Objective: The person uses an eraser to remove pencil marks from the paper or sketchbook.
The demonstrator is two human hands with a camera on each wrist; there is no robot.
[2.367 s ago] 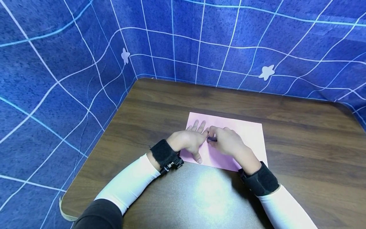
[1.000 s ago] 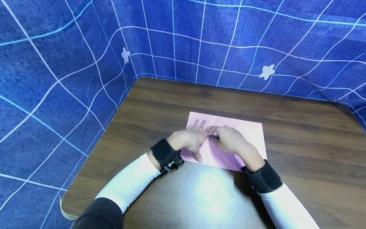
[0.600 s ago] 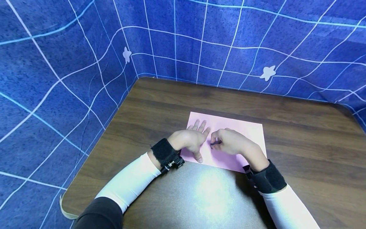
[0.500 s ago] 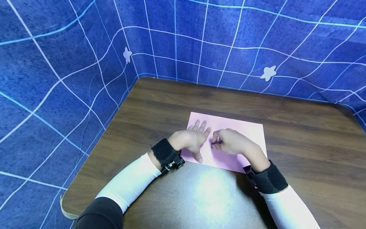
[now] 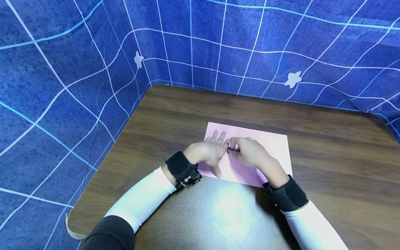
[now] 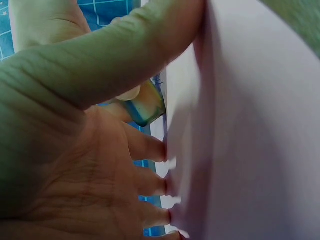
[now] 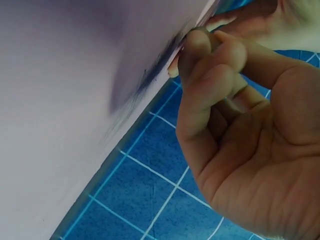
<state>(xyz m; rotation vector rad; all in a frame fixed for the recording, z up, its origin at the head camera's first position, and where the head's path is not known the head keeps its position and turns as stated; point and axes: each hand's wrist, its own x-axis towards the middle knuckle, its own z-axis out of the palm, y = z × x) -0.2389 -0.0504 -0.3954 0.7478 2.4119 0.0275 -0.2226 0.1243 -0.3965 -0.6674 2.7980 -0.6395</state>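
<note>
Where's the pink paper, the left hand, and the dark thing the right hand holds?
Pink paper (image 5: 271,143), head view: its bare upper-right part.
Left hand (image 5: 208,152), head view: its back.
Dark thing (image 5: 233,149), head view: middle of its visible part.

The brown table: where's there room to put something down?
There's bare table behind the pink paper, up to the blue backdrop, and right of the paper, past the right sleeve. It's crowded over the paper's left half: the left hand presses there, and the right hand pinches a small dark thing close by.
</note>
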